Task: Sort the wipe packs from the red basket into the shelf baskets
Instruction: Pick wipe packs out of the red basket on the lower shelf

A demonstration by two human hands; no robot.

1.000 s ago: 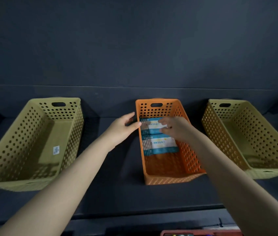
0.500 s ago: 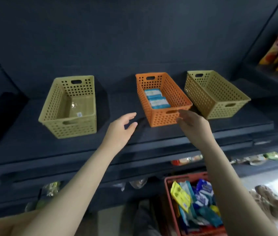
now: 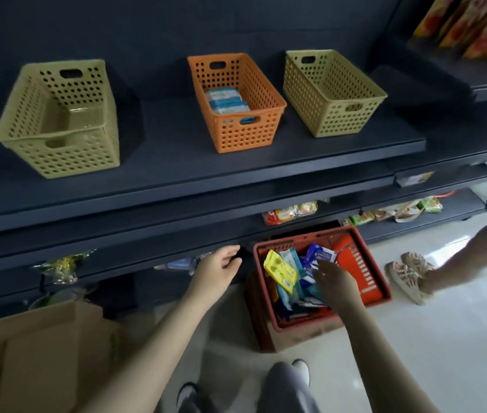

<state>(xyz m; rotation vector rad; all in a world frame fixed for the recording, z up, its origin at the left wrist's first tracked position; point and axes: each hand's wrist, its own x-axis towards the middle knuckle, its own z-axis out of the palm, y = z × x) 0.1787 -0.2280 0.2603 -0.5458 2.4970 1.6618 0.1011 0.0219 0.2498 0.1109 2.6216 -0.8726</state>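
STEP: pick next pack | right hand [image 3: 333, 280] open over red basket [image 3: 364, 265], 5 o'clock | left hand [image 3: 217, 268] open, empty | NEXT: grip one pack, match shelf basket

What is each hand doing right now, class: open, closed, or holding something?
Left hand: open, empty, beside the red basket.
Right hand: open, fingers spread over the wipe packs, gripping nothing yet.

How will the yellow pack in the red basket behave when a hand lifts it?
The yellow pack looks thin and flat, so probably light and somewhat floppy. Its glossy film may be slippery. It leans on other packs in the red basket, so neighbours may shift.
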